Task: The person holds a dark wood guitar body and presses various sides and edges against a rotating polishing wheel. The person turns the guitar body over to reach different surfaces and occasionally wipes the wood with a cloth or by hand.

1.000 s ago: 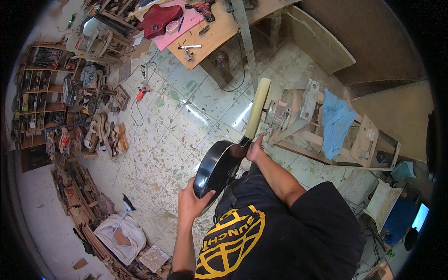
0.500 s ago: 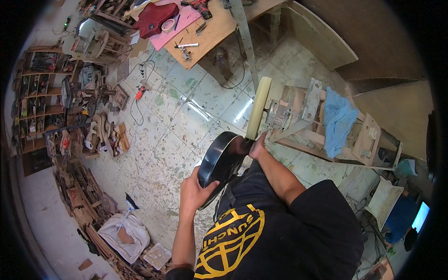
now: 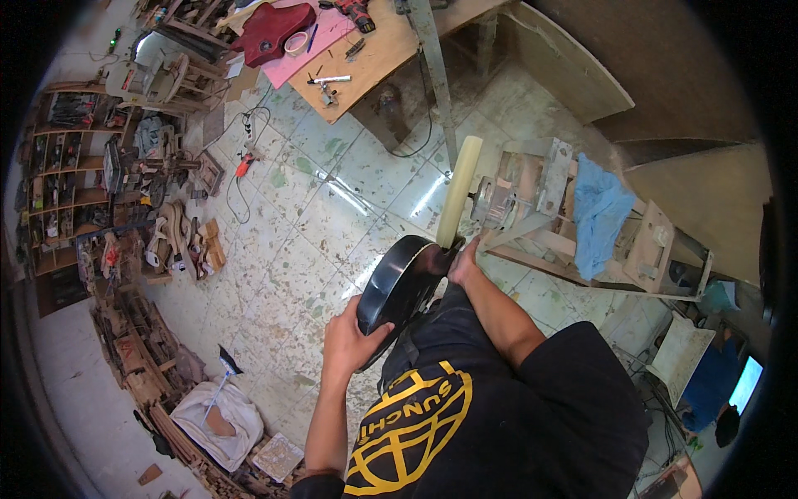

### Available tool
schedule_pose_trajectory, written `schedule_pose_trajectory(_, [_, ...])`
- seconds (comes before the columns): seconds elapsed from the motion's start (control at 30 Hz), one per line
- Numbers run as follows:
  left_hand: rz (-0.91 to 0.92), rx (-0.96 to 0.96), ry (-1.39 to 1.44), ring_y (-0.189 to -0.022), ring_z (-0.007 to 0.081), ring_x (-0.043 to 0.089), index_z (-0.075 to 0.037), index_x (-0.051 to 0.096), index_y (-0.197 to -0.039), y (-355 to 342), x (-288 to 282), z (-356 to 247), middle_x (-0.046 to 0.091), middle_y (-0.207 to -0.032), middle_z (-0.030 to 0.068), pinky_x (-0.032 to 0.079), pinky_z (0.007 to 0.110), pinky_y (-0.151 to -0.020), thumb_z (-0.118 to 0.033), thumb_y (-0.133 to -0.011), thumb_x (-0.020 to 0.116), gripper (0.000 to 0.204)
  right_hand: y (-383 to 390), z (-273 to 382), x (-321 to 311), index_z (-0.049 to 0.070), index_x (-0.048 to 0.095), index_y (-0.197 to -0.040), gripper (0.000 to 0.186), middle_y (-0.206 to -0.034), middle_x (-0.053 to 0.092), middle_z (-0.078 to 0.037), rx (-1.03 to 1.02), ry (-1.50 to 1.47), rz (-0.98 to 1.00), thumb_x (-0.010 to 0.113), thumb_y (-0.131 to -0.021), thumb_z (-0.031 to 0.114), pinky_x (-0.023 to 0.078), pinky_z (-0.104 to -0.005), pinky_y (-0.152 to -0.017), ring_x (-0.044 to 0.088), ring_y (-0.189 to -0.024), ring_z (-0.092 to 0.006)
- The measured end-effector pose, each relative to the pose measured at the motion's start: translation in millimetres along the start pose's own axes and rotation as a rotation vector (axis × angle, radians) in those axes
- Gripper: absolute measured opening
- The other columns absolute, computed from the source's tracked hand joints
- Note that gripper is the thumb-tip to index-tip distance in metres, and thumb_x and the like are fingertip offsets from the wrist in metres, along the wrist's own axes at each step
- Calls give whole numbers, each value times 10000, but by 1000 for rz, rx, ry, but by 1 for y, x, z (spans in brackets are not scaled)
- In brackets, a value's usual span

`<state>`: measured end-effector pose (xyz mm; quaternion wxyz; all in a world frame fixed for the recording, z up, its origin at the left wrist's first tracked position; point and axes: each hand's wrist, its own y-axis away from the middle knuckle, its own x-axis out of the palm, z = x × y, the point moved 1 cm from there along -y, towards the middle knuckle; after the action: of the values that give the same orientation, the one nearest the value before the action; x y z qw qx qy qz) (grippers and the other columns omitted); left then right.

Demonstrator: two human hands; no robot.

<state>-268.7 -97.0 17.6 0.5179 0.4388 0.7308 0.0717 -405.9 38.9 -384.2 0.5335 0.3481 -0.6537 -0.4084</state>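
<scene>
I hold a glossy black guitar body (image 3: pixel 391 287), tilted on edge, with a light line along its rim. My left hand (image 3: pixel 349 337) grips its lower end, thumb on the dark surface. My right hand (image 3: pixel 462 266) holds the upper end, where a short dark part projects. That part lies at the bottom of a pale yellow wheel (image 3: pixel 457 187), seen edge-on on a machine's shaft; whether they touch I cannot tell. The machine's wooden stand (image 3: pixel 648 249) is to the right, with a light blue cloth (image 3: pixel 598 212) draped on it.
A workbench (image 3: pixel 366 75) at top holds a red guitar body (image 3: pixel 266 37), tape and drill. Shelves (image 3: pixel 75 191), wood offcuts (image 3: pixel 141 349) and a white sack (image 3: pixel 212 420) line the left. A person in blue (image 3: pixel 706 382) appears beside a screen at lower right.
The black body and my left hand have moved up and slightly right, its upper end closer under the pale wheel. My right hand has shifted slightly right.
</scene>
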Motion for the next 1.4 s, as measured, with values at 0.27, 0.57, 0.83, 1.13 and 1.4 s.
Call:
schedule_pose_trajectory(0.27, [-75, 20, 82, -690, 275, 669, -19, 591, -1019, 35, -6, 31, 673, -764, 154, 495, 333, -641, -225, -657, 801, 467, 44, -19, 26, 53, 83, -1482, 1199, -1542, 159, -110, -85, 16, 162, 122, -661, 926, 126, -415, -1144, 214, -1405, -239])
schedule_pose_trajectory(0.57, [-111, 23, 236, -739, 213, 673, 7, 575, -1019, 85, -17, 72, 684, -813, 141, 501, 310, -682, -153, -657, 804, 458, 83, -45, 43, 25, 257, -1434, 1172, -1449, 361, -150, -163, 87, 202, 137, -682, 915, 193, -417, -1125, 353, -1321, -276])
schedule_pose_trajectory(0.83, [-164, 12, 316, -742, 154, 691, 15, 571, -1005, 134, -18, 122, 700, -789, 112, 517, 274, -690, -153, -673, 822, 449, 137, -73, 81, 15, 460, -1275, 1103, -1245, 550, -174, -289, 164, 201, 127, -708, 900, 262, -408, -1070, 476, -1153, -290])
schedule_pose_trajectory(1.13, [-292, 59, 353, -735, 158, 686, 24, 562, -1009, 163, -7, 153, 696, -801, 107, 521, 281, -680, -87, -660, 819, 448, 177, -82, 112, 17, 475, -1233, 1049, -1145, 580, -162, -445, 247, 263, 140, -738, 879, 342, -392, -1000, 506, -1069, -278])
schedule_pose_trajectory(1.4, [-264, 35, 389, -746, 156, 690, 27, 571, -1015, 157, -9, 140, 702, -789, 102, 521, 278, -680, -103, -661, 821, 452, 160, -74, 98, 15, 466, -1232, 1025, -1128, 586, -171, -410, 260, 287, 150, -754, 866, 365, -397, -977, 516, -1058, -277])
